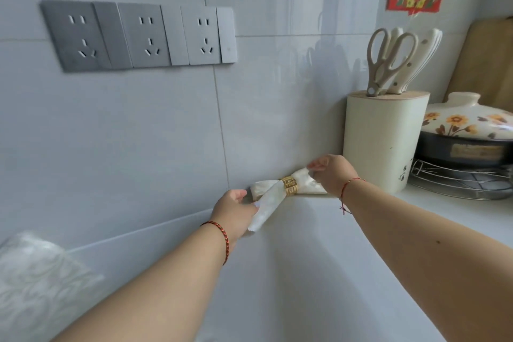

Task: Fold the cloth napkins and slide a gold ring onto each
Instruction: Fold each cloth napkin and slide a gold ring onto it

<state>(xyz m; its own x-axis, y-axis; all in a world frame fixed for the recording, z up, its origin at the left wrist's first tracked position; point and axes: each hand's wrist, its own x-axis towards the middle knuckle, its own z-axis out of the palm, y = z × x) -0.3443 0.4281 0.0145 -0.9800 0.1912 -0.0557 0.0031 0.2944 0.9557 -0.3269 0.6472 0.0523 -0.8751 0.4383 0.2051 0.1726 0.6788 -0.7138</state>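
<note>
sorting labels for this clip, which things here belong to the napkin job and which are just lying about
Part of the job: napkin, gold ring, left hand, right hand, patterned cloth.

Just lying about: knife block, scissors, flowered pot lid, wire rack, wall sockets.

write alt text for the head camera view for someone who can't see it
Two hands hold a folded white napkin with a gold ring around its middle, on a white counter against a tiled wall: left hand at one end, right hand at the other. A knife block stands right.

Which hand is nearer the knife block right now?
Right. The right hand pinches the napkin end just beside the knife block; the left hand grips the opposite end, beyond the gold ring.
</note>
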